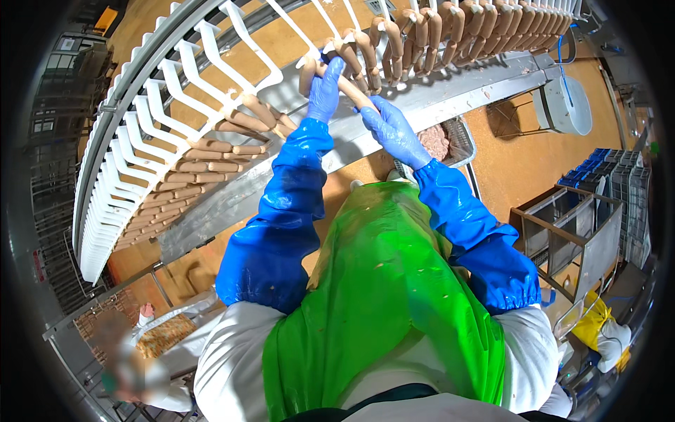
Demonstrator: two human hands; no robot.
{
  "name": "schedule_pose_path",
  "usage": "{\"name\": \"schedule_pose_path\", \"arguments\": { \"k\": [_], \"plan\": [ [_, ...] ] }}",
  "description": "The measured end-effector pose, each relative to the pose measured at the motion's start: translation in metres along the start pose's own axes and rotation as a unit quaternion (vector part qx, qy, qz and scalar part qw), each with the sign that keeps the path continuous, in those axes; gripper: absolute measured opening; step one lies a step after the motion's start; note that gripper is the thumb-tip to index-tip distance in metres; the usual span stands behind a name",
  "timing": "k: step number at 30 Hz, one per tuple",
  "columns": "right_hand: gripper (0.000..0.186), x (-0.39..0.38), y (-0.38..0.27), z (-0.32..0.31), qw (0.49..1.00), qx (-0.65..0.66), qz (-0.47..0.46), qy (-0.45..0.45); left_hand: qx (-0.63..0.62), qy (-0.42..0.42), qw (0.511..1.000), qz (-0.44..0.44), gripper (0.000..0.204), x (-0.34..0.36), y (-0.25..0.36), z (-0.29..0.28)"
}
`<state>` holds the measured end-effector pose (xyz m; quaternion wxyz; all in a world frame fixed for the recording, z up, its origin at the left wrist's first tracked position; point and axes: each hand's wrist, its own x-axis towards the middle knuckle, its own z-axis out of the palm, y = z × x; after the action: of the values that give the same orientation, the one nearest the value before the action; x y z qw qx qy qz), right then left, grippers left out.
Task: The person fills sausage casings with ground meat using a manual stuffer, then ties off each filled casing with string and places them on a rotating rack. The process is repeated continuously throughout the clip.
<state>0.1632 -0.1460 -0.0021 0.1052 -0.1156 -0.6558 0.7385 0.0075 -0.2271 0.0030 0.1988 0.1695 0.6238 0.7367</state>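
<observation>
A string of tan sausages hangs in loops from white hooks (184, 88) on a curved overhead rail. My left hand (324, 95), in a blue glove, is closed around the sausage string just below one hook. From it a single sausage link (354, 93) slants down to my right hand (396, 131), also blue-gloved, whose thumb and fingers close on the link's lower end. Next to my left hand, more looped sausages (457, 28) crowd the hooks on the right. Further sausages (200, 167) hang along the rail to the left.
Below the hanging sausages runs a long metal trough (492, 90). A crate (470, 144) with ground meat (433, 141) stands under it. To the right are a grey bucket (573, 105), a metal cart (583, 235) and stacked crates (622, 190). Other people work at lower left and lower right.
</observation>
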Motion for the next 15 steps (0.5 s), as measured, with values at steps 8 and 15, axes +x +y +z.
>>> {"name": "schedule_pose_path", "arguments": {
  "k": [8,15],
  "plan": [
    [0.034,0.034,-0.016,-0.032,0.967,-0.015,0.234,-0.096,0.277,-0.201,0.939,0.048,0.029,-0.057,-0.014,-0.014],
    [0.036,0.055,0.003,0.0,0.999,-0.002,-0.024,-0.038,0.432,-0.184,0.853,0.227,0.027,-0.045,0.012,-0.041]
  ]
}}
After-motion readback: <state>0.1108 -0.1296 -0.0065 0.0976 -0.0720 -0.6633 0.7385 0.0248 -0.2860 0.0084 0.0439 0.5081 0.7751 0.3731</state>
